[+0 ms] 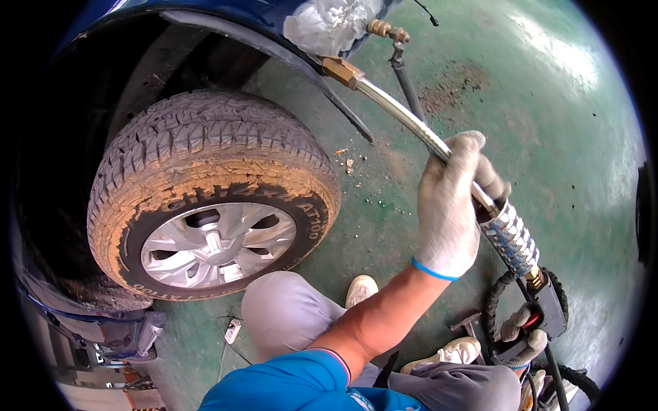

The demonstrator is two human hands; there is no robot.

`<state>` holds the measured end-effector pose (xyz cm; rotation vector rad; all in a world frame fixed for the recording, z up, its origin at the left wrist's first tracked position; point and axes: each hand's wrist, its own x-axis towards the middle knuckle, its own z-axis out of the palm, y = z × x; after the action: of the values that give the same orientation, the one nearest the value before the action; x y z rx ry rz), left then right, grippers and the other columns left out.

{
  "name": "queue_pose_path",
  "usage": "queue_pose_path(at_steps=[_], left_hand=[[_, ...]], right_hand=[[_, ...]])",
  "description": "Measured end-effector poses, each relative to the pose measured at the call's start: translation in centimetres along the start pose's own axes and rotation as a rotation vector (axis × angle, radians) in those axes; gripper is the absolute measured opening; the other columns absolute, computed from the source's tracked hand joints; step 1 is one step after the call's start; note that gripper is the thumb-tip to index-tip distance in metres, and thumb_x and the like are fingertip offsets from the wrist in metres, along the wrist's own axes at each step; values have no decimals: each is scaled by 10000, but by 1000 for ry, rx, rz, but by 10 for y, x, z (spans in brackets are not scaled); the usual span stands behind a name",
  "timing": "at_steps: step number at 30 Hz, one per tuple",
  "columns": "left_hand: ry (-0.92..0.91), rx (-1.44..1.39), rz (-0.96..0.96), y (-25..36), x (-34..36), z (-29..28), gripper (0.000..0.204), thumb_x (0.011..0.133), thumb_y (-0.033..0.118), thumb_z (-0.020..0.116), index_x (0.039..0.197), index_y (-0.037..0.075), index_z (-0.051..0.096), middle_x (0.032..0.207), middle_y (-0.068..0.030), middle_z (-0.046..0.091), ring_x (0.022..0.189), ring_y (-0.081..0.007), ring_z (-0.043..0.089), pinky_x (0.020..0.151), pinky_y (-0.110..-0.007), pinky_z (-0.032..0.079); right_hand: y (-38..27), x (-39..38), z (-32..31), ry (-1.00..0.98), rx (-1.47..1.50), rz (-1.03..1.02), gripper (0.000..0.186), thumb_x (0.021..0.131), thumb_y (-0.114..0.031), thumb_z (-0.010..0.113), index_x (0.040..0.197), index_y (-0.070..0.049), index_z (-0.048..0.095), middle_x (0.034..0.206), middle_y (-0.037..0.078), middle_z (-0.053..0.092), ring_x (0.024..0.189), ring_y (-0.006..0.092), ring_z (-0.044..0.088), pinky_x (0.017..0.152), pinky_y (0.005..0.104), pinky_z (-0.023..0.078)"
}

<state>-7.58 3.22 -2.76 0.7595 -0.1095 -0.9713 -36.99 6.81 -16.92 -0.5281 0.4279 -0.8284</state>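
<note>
My left hand (449,212), in a pale work glove with a blue cuff, is closed round the metal rod of a slide-hammer dent puller (394,109). The rod's brass-coloured tip (341,72) meets the edge of a blue car panel (253,15), beside a patch stripped to bare metal (329,27). Below the left hand sits the tool's knurled sliding weight (513,240). At lower right my gloved right hand (526,342) grips the tool's black handle (548,305), which has a red part. Some of its fingers are hidden.
A muddy tyre on a silver wheel (219,246) stands at left under the wheel arch. A brass clamp (388,29) with a dark cable (408,82) is at the panel. A hammer (469,325) lies by my shoe. Dirt (456,85) is scattered on the green floor.
</note>
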Motion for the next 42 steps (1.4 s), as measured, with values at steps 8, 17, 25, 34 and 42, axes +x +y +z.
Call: queue_pose_path(at_steps=[8,17,25,34,42], left_hand=[[-974,-590,-54,18,32,-34,554,1049,546,330,669,144,357,459,39,249,328,-95,217,309,-286,255],[22,-29,61,6,-7,-11,344,995,399,616,996,60,553,615,43,371,493,-91,388,488,-295,415],[31,-16,39,14,7,-12,314,1006,377,600,1028,68,548,655,35,439,524,-88,442,525,-292,469],[16,-36,44,13,7,-14,324,1012,370,597,1024,52,537,638,33,446,507,-70,443,510,-272,482],[-3,-23,43,12,9,-19,308,1008,360,602,1033,57,552,655,28,446,527,-95,453,528,-296,477]], right_hand=[[5,20,14,-55,-6,-59,450,712,-271,825,919,37,571,638,134,591,511,235,561,475,333,450],[10,10,-7,-88,118,51,400,801,-293,729,960,20,538,609,117,549,457,201,467,432,327,370],[24,19,4,-76,124,16,399,797,-255,727,983,35,528,629,121,562,468,201,467,469,324,382],[26,20,-3,-112,106,12,409,804,-270,737,987,26,522,621,117,558,465,204,476,467,331,393],[28,22,-8,-147,91,23,399,793,-275,746,962,12,527,609,115,551,458,210,468,466,344,397]])
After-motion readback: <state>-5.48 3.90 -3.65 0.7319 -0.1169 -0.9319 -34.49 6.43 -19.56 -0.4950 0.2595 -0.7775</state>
